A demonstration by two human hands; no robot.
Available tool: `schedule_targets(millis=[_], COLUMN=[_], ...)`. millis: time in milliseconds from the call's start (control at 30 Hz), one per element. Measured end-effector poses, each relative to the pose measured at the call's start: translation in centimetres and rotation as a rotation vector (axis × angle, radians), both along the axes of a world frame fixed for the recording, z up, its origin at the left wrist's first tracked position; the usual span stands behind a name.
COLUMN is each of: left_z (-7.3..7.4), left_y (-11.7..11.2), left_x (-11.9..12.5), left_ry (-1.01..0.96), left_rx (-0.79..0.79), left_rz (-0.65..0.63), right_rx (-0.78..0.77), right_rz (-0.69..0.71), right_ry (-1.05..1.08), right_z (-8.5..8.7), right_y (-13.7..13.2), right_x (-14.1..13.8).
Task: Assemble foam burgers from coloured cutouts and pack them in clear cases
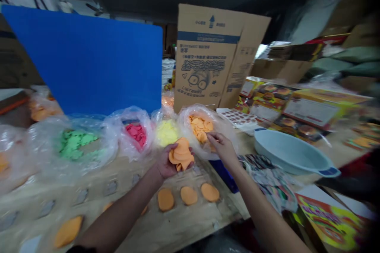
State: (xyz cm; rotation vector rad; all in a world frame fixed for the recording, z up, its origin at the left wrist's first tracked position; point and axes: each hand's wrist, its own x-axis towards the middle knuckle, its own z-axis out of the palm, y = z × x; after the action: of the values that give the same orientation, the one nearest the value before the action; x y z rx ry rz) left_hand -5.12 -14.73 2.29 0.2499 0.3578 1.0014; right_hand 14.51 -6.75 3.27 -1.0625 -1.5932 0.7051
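My left hand (pixel 168 163) is closed around a loose stack of thin, wavy orange foam-like pieces (pixel 181 153). To its right, my right hand (pixel 221 144) reaches to a clear plastic bag (pixel 228 132) of similar orange pieces (pixel 199 124). Its fingertips pinch an orange piece at the bag's mouth. Below my hands, several rounded orange pieces (pixel 189 195) lie in a row on the table (pixel 184 225). Small grey pieces (pixel 111 187) are spaced out farther left. My left forearm partly covers the row.
Open bags hold yellow pieces (pixel 167 132), red pieces (pixel 136 134) and green pieces (pixel 77 142). Behind stand a blue board (pixel 97 63) and an upright cardboard sheet (pixel 208 55). A pale blue basin (pixel 292 152), printed boxes (pixel 308 106) and a blue container (pixel 223 174) are at right.
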Motion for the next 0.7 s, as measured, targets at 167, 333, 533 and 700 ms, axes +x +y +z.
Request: schedule_targets(millis=[167, 333, 533, 700], left_z=[0.5, 1.4, 0.5, -0.2], left_y=[-5.4, -13.8, -23.5, -31.7], left_x=[-3.9, -9.6, -18.2, -25.5], left_ry=[0.022, 0.066, 0.063, 0.080], left_rx=[0.016, 0.067, -0.028, -0.086], left_rz=[0.038, 0.212, 0.415, 0.551], right_rx=[-0.202, -0.393, 0.125, 0.382], right_rz=[0.479, 0.877, 0.993, 1.161], right_ry=[-0.057, -0.146, -0.400, -0.546], right_z=[3.0, 3.7, 2.4, 2.2], right_y=[-5.1, -10.5, -18.1, -25.5], right_x=[-8.7, -16.6, -27.7, -37.0])
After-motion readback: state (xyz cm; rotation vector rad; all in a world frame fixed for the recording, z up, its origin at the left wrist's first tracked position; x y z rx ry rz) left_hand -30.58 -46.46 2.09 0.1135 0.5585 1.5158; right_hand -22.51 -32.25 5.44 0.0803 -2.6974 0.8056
